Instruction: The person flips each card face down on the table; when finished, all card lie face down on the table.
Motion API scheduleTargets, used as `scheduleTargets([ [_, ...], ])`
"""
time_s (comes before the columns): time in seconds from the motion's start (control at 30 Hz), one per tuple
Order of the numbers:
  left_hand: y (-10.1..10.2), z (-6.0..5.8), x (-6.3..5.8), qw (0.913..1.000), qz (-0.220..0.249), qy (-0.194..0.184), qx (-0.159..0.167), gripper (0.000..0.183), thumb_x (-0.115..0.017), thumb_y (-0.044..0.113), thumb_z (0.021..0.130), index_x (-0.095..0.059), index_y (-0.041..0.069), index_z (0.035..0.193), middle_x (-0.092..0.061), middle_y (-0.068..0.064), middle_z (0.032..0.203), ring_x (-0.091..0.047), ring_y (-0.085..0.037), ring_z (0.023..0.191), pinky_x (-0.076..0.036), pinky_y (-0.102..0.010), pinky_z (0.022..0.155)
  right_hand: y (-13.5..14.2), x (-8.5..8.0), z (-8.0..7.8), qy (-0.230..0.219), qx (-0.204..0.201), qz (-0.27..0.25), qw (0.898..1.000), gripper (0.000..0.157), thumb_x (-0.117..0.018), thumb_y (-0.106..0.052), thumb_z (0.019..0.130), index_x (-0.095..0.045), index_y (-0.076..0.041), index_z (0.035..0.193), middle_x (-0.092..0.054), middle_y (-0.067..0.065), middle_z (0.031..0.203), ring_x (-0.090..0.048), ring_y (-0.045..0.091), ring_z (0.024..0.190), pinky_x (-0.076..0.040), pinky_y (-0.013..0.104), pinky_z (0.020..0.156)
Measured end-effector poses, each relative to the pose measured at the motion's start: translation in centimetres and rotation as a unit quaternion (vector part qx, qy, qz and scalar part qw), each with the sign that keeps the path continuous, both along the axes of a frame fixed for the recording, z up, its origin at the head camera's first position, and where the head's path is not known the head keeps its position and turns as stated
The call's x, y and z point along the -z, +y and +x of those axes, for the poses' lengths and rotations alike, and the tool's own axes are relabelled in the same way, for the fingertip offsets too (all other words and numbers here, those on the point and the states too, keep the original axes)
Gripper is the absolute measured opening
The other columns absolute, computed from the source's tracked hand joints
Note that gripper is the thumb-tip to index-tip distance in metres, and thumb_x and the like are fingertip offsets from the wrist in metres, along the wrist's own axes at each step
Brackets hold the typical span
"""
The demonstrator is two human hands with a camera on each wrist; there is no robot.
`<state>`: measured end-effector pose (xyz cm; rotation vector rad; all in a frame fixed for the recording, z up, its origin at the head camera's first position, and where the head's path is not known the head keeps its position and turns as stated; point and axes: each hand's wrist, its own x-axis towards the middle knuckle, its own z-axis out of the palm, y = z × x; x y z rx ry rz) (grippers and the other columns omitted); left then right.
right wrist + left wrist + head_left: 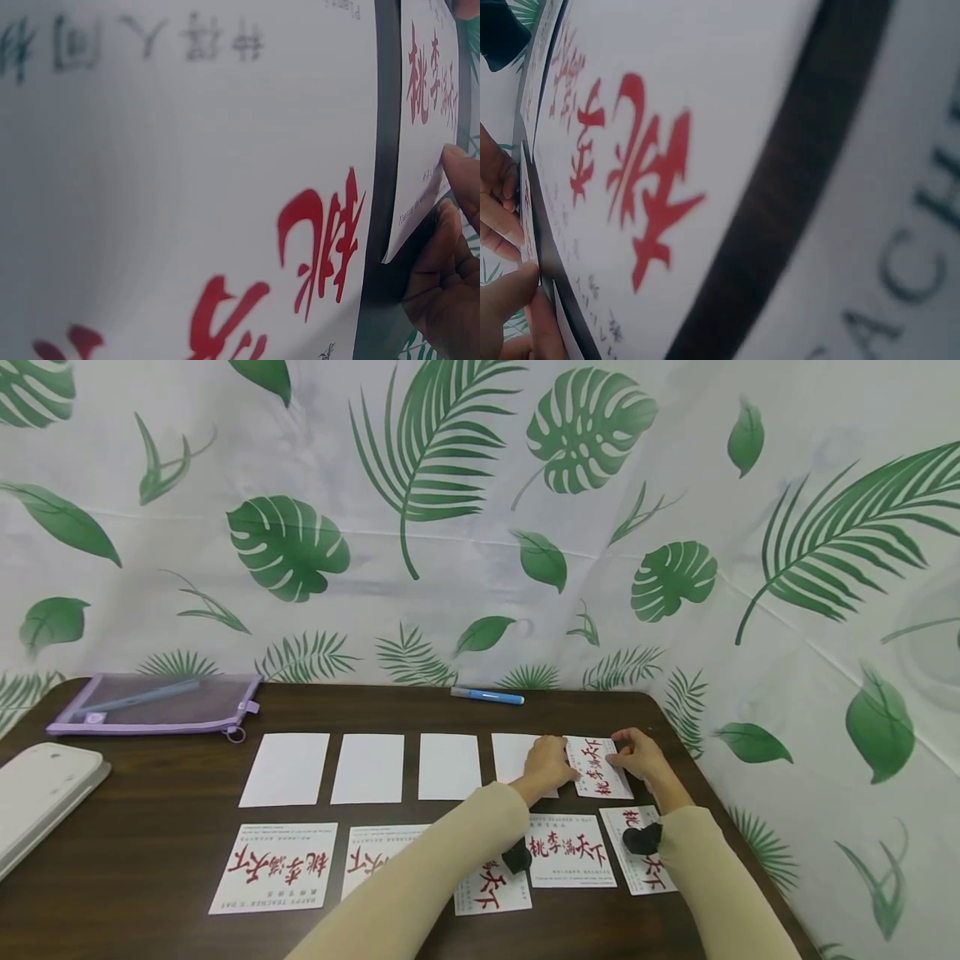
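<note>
Both hands are at a white card with red Chinese characters [598, 768] at the right end of the far row. My left hand [549, 767] pinches its left edge, partly covering the blank white card [513, 753] beside it. On the opposite edge, my right hand [647, 760] grips the card between thumb and fingers; the right wrist view shows this thumb [461, 176] on the printed face. Nearer me lies a row of printed cards [572, 852], turned various ways. The left forearm hides parts of two of them, and the right wrist covers part of the rightmost card [637, 860].
More blank white cards [448, 767] lie along the far row on the dark wooden table [172, 785]. A blue marker [487, 696] is near the back edge. At left are a purple mesh pouch [157, 703] and a white device [48, 793]. Leaf-print cloth [465, 568] hangs behind.
</note>
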<state>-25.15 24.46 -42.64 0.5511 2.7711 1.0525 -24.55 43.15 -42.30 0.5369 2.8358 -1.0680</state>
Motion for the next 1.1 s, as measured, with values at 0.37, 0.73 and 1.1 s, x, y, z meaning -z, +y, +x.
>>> scheduleTargets([
  [0.37, 0.2, 0.0, -0.1, 0.9996, -0.023, 0.017, 0.008, 0.024, -0.082, 0.025, 0.071, -0.064, 0.010, 0.077, -0.064, -0.001, 0.080, -0.059, -0.019, 0.089, -0.049, -0.026, 0.070, 0.0, 0.0, 0.4, 0.031, -0.002, -0.017, 0.999, 0.041, -0.064, 0.004, 0.083, -0.046, 0.005, 0.119, -0.049, 0.010, 0.083, -0.047, 0.021, 0.075, -0.040, 0.027, 0.060],
  [0.73, -0.1, 0.3, -0.4, 0.9996, -0.018, 0.016, 0.012, 0.026, -0.083, 0.023, 0.071, -0.065, 0.007, 0.081, -0.062, -0.003, 0.084, -0.058, -0.018, 0.090, -0.048, -0.026, 0.072, 0.7, -0.1, 0.7, 0.086, 0.001, -0.111, 0.990, 0.038, -0.060, 0.004, 0.086, -0.043, 0.004, 0.120, -0.047, -0.001, 0.078, -0.046, 0.008, 0.070, -0.042, 0.021, 0.059],
  [1.1, -0.6, -0.1, -1.6, 0.9942, 0.102, -0.018, -0.029, 0.059, -0.079, 0.017, 0.075, -0.056, 0.007, 0.129, -0.066, -0.007, 0.108, -0.061, -0.020, 0.099, -0.050, -0.027, 0.081, 0.9, -1.5, 1.2, 0.114, -0.005, -0.280, 0.953, 0.029, -0.062, 0.004, 0.086, -0.048, -0.008, 0.109, -0.057, -0.008, 0.076, -0.057, 0.003, 0.067, -0.049, 0.019, 0.061],
])
